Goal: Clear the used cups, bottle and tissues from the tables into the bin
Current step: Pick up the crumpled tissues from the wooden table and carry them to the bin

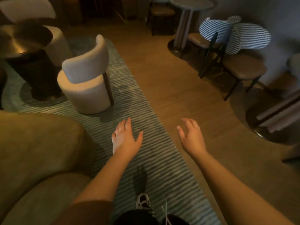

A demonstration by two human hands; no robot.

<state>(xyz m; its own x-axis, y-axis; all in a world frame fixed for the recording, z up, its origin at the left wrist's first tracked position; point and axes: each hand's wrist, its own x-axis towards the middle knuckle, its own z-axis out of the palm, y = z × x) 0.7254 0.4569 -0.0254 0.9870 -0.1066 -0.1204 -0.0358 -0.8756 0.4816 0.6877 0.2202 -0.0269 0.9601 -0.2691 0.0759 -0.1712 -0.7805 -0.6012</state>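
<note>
Hands reaching forward over floor, both holding nothing; left hand [125, 138] hanging above striped rug [146, 111], fingers [128, 123] released and spread; right hand [191, 137] hanging over wooden floor [170, 75], fingers loosely relaxed; cups, bottle, tissues and bin not showing anywhere; cream chair [86, 75] standing on rug ahead left; round desk [191, 4] standing far right, its top mostly cut off; shoe [143, 202] stepping on rug.

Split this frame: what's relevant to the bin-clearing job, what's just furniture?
Job-relevant:
- left hand, open, holding nothing
- right hand, open, holding nothing
- round dark brass-topped table
- round grey pedestal table
No cups, bottle, tissues or bin visible.

Just there:
- cream upholstered round chair
- olive curved sofa
- striped grey-green rug
- houndstooth-backed chairs
</note>
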